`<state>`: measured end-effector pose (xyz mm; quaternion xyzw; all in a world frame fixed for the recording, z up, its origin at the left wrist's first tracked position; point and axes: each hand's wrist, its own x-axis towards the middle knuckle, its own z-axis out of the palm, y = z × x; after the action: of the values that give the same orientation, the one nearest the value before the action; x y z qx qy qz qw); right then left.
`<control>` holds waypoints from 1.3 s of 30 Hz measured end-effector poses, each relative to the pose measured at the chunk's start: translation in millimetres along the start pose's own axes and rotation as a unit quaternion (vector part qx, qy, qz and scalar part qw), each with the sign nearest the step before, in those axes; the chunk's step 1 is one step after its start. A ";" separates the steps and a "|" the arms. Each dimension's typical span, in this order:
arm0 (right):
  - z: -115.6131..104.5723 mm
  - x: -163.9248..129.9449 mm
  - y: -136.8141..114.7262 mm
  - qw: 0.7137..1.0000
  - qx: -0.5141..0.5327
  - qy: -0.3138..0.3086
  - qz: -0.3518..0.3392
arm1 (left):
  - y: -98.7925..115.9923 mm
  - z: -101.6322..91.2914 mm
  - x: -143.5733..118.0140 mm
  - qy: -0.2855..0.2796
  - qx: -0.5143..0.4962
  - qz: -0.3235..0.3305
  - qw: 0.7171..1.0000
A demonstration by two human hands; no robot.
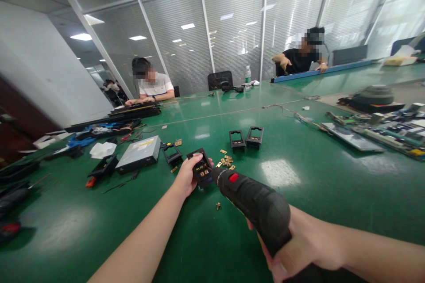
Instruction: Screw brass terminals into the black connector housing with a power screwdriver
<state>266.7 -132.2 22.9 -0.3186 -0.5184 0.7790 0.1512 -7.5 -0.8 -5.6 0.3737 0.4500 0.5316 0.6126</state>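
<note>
Partly cut off at six o'clock, my right hand grips the black driver, its tip hidden against the small black frame my left hand holds.

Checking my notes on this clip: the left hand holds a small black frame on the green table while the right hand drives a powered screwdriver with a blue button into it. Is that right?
One detail is off: the button on the powered screwdriver is red, not blue, as the head view shows. The rest stands: the left hand holds the small black frame on the green table, and the right hand points the tool at it.
</note>
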 end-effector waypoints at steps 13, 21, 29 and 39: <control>-2.1 2.9 3.9 0.999 0.002 -0.021 -0.033 | 1.0 1.3 -1.6 -0.012 0.006 0.001 1.000; -0.4 3.7 0.5 0.998 0.028 -0.040 -0.048 | 0.2 1.1 0.0 -0.007 0.001 0.004 1.000; -1.5 6.2 2.9 0.997 0.040 -0.047 -0.046 | 0.6 1.2 0.8 -0.007 -0.003 0.003 1.000; 1.5 3.8 2.5 0.997 0.057 -0.033 -0.042 | -1.3 -1.1 2.8 -0.008 0.000 0.008 1.000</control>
<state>263.1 -132.2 19.7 -0.2616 -0.4908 0.8103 0.1845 -8.0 1.8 -7.6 0.3814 0.4420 0.5339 0.6117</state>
